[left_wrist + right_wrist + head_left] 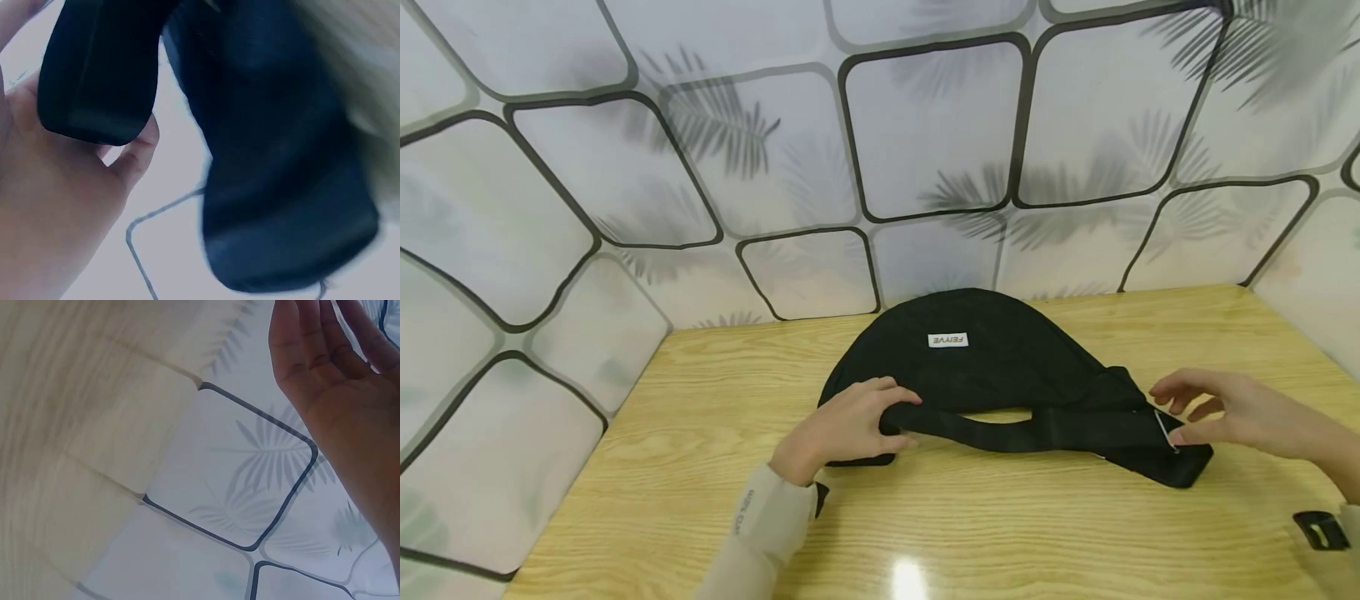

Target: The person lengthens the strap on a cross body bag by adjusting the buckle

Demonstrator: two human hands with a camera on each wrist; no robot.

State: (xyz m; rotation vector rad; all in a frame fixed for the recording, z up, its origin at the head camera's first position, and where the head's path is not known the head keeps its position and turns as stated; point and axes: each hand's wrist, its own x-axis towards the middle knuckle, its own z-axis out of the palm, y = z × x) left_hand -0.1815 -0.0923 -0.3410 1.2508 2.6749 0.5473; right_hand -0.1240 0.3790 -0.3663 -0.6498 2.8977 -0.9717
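Observation:
A black half-moon bag (977, 367) with a small white label (947, 340) lies on the table, its wide strap (970, 430) running along the near side. My left hand (857, 421) holds the strap where it folds into a loop at the bag's left end. In the left wrist view the strap loop (100, 81) lies in front of the hand (62, 181), beside the bag's dark rounded end (281, 206). By the strap's right end, my right hand (1232, 412) has loosely bent fingers, with its thumb right at a metal ring (1165, 432).
The wooden table (700, 467) meets a wall covering (932, 133) with dark outlined panels and leaf prints at the back and sides. Dark wrist bands show at both sleeves (756, 517). A bright light reflection falls on the table's near part.

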